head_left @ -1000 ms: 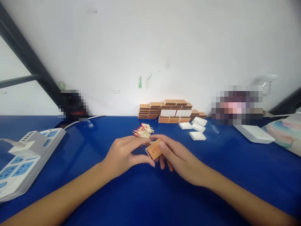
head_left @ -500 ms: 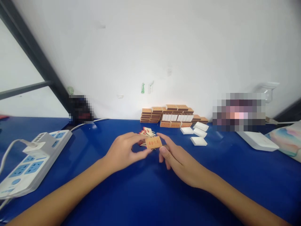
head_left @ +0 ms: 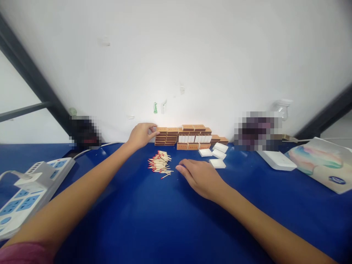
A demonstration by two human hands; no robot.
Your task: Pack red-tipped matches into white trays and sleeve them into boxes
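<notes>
My left hand point(head_left: 142, 135) reaches to the left end of the matchbox stacks, thumb and fingers closed on the edge of a matchbox point(head_left: 162, 129) at the top of the leftmost stack. That box lies flat, level with the matchbox beside it. A loose pile of red-tipped matches point(head_left: 160, 161) lies on the blue tabletop point(head_left: 154, 220) in front of the stack. To the right of the matches, my right hand point(head_left: 202, 178) hovers low with thumb and fingers a little apart and nothing visible in it. Several white matchbox trays point(head_left: 217, 163) lie just beyond it.
More orange-brown matchboxes point(head_left: 194, 127) are stacked against the white wall point(head_left: 176, 55). A white power strip point(head_left: 30, 201) with a plugged-in adapter sits at left. On the right are a flat white device point(head_left: 277, 160) and a colourful printed package point(head_left: 321, 161). Two areas are pixelated.
My left hand has carried the matchbox from above the matches to the top of the leftmost stack. My right hand has let go of that box. The view has shifted slightly.
</notes>
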